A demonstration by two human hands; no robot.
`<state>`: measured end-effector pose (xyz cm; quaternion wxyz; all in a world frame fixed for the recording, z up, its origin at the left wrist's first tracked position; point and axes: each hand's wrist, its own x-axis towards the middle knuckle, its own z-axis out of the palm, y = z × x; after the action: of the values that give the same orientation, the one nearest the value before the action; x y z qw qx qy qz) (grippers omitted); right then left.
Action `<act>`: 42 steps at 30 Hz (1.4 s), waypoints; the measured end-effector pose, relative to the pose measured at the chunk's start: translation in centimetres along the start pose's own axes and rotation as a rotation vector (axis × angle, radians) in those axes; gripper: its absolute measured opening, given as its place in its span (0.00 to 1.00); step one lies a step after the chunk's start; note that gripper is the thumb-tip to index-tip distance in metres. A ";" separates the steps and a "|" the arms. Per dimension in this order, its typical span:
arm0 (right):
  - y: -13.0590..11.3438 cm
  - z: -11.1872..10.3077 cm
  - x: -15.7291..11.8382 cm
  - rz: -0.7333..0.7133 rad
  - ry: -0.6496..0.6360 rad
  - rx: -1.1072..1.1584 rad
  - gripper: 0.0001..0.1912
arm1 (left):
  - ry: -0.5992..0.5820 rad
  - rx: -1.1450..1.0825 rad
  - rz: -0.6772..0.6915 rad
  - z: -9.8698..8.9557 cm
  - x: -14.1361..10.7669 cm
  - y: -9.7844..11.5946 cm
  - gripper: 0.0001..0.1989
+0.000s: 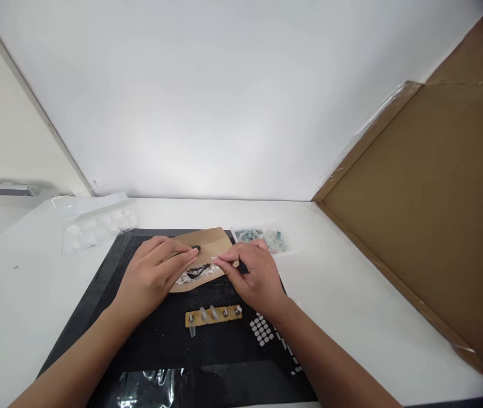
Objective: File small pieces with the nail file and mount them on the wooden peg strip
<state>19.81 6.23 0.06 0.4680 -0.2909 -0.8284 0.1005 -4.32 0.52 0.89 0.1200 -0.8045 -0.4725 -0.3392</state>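
Note:
My left hand (152,273) is closed in a pinch over a brown paper sheet (207,238), holding a thin black thing (198,248) whose kind I cannot make out. Opposite it, my right hand (253,273) pinches a small whitish piece (215,259) between thumb and forefinger. Between and below the fingers, a heap of white and black bits (199,273) lies on the paper. Nearer to me is a yellowish strip (214,315) with a row of small metal posts; clear nail tips are on several of them, some leaning.
Beneath everything lies a black mat (160,345) on the white table (7,294). Behind my right hand stands a tray of teal and clear pieces (262,238). White adhesive dots (262,330) lie near my right forearm. A clear pack (101,226) is at left, cardboard (428,215) at right.

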 end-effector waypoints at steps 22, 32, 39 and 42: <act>-1.2 -0.4 -0.4 -0.230 0.000 -0.129 0.08 | 0.009 -0.571 -0.268 0.4 -0.5 4.5 0.12; -1.0 -1.4 -0.6 -0.364 -0.059 -0.137 0.11 | -0.021 -0.819 -0.627 0.7 -0.6 5.4 0.05; 0.2 -1.7 -1.0 -0.371 -0.098 -0.006 0.11 | -0.093 -0.882 -0.676 0.9 -0.4 6.2 0.06; 0.4 -1.9 -1.0 -0.338 -0.103 0.022 0.13 | -0.111 -0.928 -0.690 1.0 -0.2 6.4 0.07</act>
<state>21.91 5.80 0.19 0.4384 -0.1367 -0.8872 0.0441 1.48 -2.47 0.85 -0.3877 -0.5888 -0.5149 -0.4877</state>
